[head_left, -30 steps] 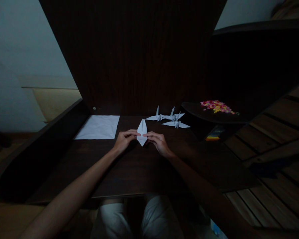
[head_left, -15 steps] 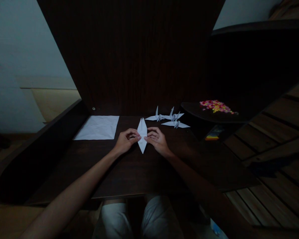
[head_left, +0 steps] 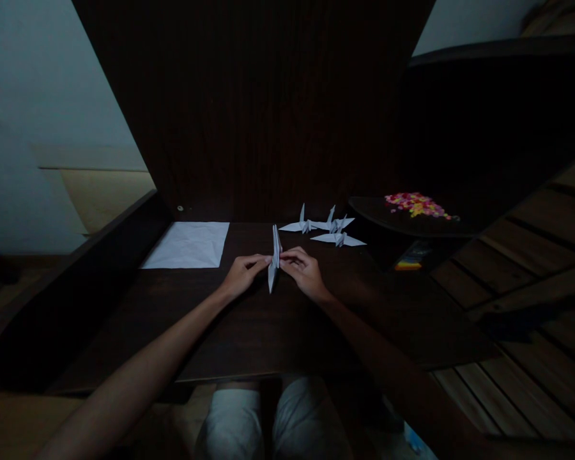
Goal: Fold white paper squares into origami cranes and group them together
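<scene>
Between both hands stands a narrow piece of folded white paper (head_left: 275,246), turned nearly edge-on, with pointed ends. My left hand (head_left: 242,273) pinches its left side with thumb and fingers. From the right, my right hand (head_left: 305,271) grips it the same way, fingers curled. Beyond my right hand sit three white paper cranes (head_left: 338,239) close together near the back panel. A flat, lightly creased white sheet of paper (head_left: 189,245) lies on the desk to the left.
The dark wooden desk (head_left: 249,332) has a raised side board (head_left: 86,287) on the left and a tall back panel (head_left: 249,115). On a low curved shelf (head_left: 364,207) at the right lies a pile of small pink, red and yellow pieces (head_left: 419,204).
The folded paper was facing me broadside and now shows its narrow edge, its layers turned between my fingers. Both hands have stayed in nearly the same place.
</scene>
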A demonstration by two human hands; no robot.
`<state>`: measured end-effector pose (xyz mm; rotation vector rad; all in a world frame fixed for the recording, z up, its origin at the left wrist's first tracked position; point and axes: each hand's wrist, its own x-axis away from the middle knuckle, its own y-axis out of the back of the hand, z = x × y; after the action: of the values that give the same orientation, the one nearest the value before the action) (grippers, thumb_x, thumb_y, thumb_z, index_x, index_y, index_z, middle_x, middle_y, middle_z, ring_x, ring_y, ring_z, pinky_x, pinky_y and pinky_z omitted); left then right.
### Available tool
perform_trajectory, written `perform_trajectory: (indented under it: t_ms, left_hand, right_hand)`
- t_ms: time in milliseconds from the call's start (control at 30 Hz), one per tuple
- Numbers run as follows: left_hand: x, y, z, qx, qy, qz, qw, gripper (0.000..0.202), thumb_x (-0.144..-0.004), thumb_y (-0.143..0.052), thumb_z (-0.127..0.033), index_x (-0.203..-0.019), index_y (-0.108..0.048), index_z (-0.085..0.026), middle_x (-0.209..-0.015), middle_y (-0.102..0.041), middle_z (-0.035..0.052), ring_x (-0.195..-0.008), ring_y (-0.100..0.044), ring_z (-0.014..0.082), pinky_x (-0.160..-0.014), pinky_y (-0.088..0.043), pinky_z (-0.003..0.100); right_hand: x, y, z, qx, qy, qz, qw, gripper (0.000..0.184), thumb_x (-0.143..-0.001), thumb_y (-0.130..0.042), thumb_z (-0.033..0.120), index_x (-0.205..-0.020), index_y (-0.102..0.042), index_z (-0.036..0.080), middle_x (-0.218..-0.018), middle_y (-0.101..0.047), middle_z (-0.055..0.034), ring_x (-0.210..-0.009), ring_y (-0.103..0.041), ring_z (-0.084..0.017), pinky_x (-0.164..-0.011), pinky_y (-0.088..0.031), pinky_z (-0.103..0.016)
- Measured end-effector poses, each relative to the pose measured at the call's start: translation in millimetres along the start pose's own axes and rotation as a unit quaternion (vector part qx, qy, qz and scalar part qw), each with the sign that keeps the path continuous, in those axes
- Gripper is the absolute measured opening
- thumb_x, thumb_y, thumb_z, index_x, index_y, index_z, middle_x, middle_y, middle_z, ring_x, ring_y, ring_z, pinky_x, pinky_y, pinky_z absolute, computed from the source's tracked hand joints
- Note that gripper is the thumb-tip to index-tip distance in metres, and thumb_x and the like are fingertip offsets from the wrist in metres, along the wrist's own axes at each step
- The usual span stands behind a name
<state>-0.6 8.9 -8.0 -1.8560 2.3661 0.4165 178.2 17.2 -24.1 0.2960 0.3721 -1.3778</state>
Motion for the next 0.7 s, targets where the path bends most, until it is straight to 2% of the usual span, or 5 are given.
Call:
perform_trajectory:
  t_ms: [167,300,367,500,700]
  left_hand:
    - [2.2,-6.4,-0.1,0.071,0.053,0.023,0.996,0.041,-0.068,-0.074,-0.041,-0.100,-0.070,-0.015,-0.097,-0.072,0.0080,-0.089,-0.065,0.0230,-0.085,-0.049,0.038]
    - [1.6,-7.2,4.2,0.114,0.050,0.011,0.992,0.052,-0.064,-0.077,-0.032,-0.111,-0.064,-0.014,-0.094,-0.071,0.0089,-0.083,-0.066,0.0206,-0.083,-0.051,0.037]
    - [0.6,-5.8,6.8,0.128,0.035,0.005,0.991,0.065,-0.065,-0.077,-0.029,-0.125,-0.055,-0.014,-0.095,-0.070,0.0090,-0.081,-0.066,0.0186,-0.081,-0.051,0.035]
    - [-0.1,-3.6,7.8,0.124,0.021,-0.009,0.992,0.086,-0.067,-0.074,-0.026,-0.142,-0.032,-0.020,-0.116,-0.063,0.0122,-0.077,-0.065,0.0152,-0.074,-0.052,0.031]
    - [0.8,-5.8,6.2,0.057,0.014,-0.014,0.998,0.071,-0.072,-0.068,-0.030,-0.137,-0.042,-0.018,-0.120,-0.062,0.0120,-0.075,-0.063,0.0150,-0.073,-0.052,0.032]
  right_hand:
    - [1.8,-2.0,3.9,0.042,0.022,0.002,0.999,0.021,-0.071,-0.072,0.034,-0.089,-0.069,0.024,-0.095,-0.049,-0.0036,-0.077,-0.052,-0.012,-0.059,-0.047,-0.023]
    - [0.8,-3.4,-0.4,-0.004,-0.008,-0.012,1.000,0.049,-0.067,-0.075,0.032,-0.113,-0.058,0.027,-0.093,-0.052,-0.0019,-0.075,-0.053,-0.012,-0.064,-0.050,-0.024]
    - [0.2,-3.8,-2.5,-0.027,-0.027,-0.012,0.999,0.057,-0.066,-0.075,0.032,-0.118,-0.053,0.027,-0.091,-0.054,-0.0014,-0.075,-0.055,-0.012,-0.065,-0.051,-0.026]
    - [-0.1,-4.4,-3.1,-0.053,-0.050,0.023,0.997,0.051,-0.069,-0.072,0.034,-0.117,-0.055,0.025,-0.080,-0.057,-0.0001,-0.070,-0.057,-0.013,-0.060,-0.052,-0.026]
    - [-1.5,-3.2,-4.0,-0.064,-0.061,0.014,0.996,0.056,-0.067,-0.073,0.033,-0.120,-0.057,0.023,-0.079,-0.060,0.0000,-0.065,-0.058,-0.012,-0.060,-0.052,-0.027]
